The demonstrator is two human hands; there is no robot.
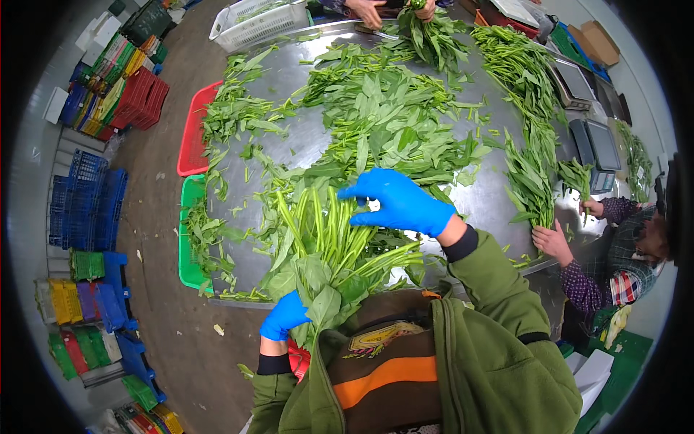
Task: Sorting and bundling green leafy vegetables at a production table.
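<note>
My left hand [286, 319], in a blue glove, grips the leafy lower part of a bunch of leafy green vegetables [320, 228] against my front. The bunch's pale green stems point away from me, towards the table. Just past the stem ends, on the right, my right hand [401, 203] is raised in a blue glove, thumb and fingers apart, partly blurred, with nothing seen between them. A large heap of loose greens [379, 125] lies beyond it on the metal table [287, 141].
A red basket [191, 130] and a green basket [191, 233] hang at the left edge. At right, a co-worker [602, 249] handles greens near digital scales [596, 146]. Another co-worker's hands [368, 10] hold greens and a knife at the far edge, beside a white crate [260, 24].
</note>
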